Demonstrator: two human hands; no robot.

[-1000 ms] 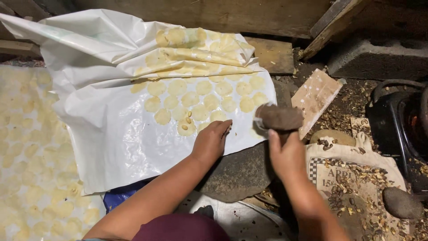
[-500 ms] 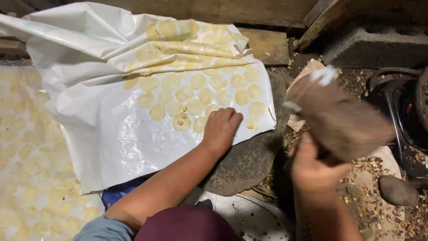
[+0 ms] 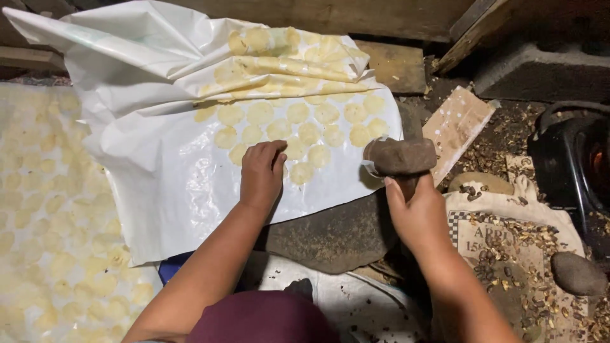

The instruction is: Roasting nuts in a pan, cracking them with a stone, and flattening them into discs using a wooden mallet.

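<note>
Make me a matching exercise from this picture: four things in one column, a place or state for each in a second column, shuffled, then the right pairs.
Things:
1. left hand
2. right hand
3. yellow discs
4. round stone

Places or states:
A. lying on the ground at far right
B. gripping the mallet by its handle
C. in rows on the white sheet
D. pressed flat on the sheet

Pairs: 1-D, 2-B, 3-C, 4-A

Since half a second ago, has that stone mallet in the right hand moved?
Yes. The stone mallet in the right hand has come down and left, from raised over the littered floor to the right edge of the white plastic sheet, beside the wooden board.
</note>
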